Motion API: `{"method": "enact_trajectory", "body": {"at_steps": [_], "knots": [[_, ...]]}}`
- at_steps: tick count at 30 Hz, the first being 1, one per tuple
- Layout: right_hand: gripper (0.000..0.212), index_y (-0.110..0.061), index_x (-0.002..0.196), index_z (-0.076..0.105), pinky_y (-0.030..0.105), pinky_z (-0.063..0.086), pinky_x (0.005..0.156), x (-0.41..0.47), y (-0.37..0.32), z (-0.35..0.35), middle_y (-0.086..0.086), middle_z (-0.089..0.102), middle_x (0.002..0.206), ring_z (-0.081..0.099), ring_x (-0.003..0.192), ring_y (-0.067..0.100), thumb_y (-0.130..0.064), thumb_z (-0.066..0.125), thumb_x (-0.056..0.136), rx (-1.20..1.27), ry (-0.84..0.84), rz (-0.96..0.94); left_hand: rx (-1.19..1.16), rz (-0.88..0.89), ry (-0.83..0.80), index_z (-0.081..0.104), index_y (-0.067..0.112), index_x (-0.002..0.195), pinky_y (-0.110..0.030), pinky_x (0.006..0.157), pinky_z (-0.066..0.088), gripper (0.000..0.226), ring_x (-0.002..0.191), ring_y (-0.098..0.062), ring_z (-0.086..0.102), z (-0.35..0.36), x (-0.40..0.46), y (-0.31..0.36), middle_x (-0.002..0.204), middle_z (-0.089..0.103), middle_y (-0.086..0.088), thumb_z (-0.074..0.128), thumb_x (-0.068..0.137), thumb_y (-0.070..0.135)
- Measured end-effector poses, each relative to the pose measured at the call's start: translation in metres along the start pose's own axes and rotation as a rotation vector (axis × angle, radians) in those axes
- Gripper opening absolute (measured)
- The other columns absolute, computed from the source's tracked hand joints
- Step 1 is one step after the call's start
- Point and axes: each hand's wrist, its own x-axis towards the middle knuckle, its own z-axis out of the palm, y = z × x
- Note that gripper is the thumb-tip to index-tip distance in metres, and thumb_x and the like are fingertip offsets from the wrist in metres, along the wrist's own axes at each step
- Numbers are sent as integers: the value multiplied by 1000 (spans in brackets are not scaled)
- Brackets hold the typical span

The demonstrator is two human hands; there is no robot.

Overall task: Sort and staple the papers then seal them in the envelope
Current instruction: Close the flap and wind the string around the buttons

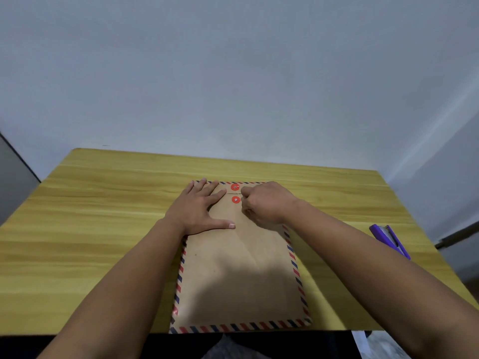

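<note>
envelope (241, 275) nearest; stapler (391, 240) right.

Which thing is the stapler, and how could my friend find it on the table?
Start at the yellow wooden table and go past the brown paper envelope with red-and-blue striped edges to the table's right edge. There lies the purple plastic stapler, long and narrow. It is the only purple thing, and neither hand touches it.

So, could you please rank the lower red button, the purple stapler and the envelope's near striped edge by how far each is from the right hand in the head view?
1. Lower red button: just left of the right hand, on the envelope.
2. Purple stapler: off to the right, near the table edge.
3. Near striped edge: at the table's front, closest to the person.
</note>
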Motion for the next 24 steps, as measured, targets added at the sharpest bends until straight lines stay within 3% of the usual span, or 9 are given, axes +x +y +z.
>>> {"method": "enact_trajectory", "body": {"at_steps": [2, 5, 7, 11, 14, 18, 21, 24], "knots": [[29, -19, 89, 73, 33, 36, 51, 0, -3, 1, -6, 39, 85, 47, 65, 26, -31, 49, 101, -26, -8, 2, 2, -5, -5, 20, 43, 161, -43, 129, -3, 118, 160, -18, -2, 0, 0, 0, 172, 8, 10, 34, 62, 105], [34, -16, 91, 74, 31, 16, 49, 2, -8, -3, 0, 53, 92, 46, 66, 27, -31, 47, 103, -48, -18, -41, 2, -3, 5, 20, 43, 161, -43, 129, -3, 117, 160, -18, -2, 1, 1, 0, 172, 9, 10, 37, 63, 105], [33, -15, 93, 75, 31, 13, 49, 4, -11, -6, 3, 60, 98, 45, 67, 27, -31, 49, 103, -33, -9, -79, 3, -1, 2, 20, 42, 161, -43, 129, -3, 121, 160, -18, -2, 0, 1, 0, 172, 8, 9, 33, 60, 107], [28, -19, 89, 75, 32, 28, 52, 12, -15, 0, 0, 61, 92, 60, 69, 29, -32, 53, 101, 69, 31, -64, 7, -3, 8, 18, 34, 163, -44, 129, -2, 131, 160, -17, -2, 0, 1, 0, 172, 8, 10, 31, 56, 109], [28, -20, 84, 74, 33, 31, 54, 24, -16, 5, -1, 60, 90, 57, 68, 28, -29, 52, 100, 157, 84, 2, 1, -12, 2, 13, 23, 165, -43, 130, -1, 139, 159, -16, -2, -2, 0, 1, 172, 8, 9, 33, 57, 108], [28, -22, 83, 73, 33, 39, 55, 42, -14, 7, -4, 57, 86, 59, 72, 27, -27, 51, 99, 237, 134, 99, -7, -14, 2, 13, 22, 165, -42, 130, -3, 138, 159, -14, -2, -3, -1, 2, 172, 9, 8, 38, 59, 106], [26, -27, 95, 76, 32, 38, 60, 57, -10, 9, -7, 53, 83, 60, 78, 24, -33, 52, 102, 312, 157, 139, -12, 0, 20, 8, 30, 165, -43, 129, -2, 134, 159, -13, -1, -2, 0, 2, 172, 11, 10, 40, 59, 106], [25, -28, 106, 78, 32, 39, 64, 72, -2, 8, -2, 64, 94, 63, 89, 25, -36, 54, 102, 319, 106, 173, -16, 1, 23, 4, 32, 165, -43, 129, -1, 136, 159, -13, -2, -1, -1, 2, 172, 11, 12, 40, 58, 107]]}}
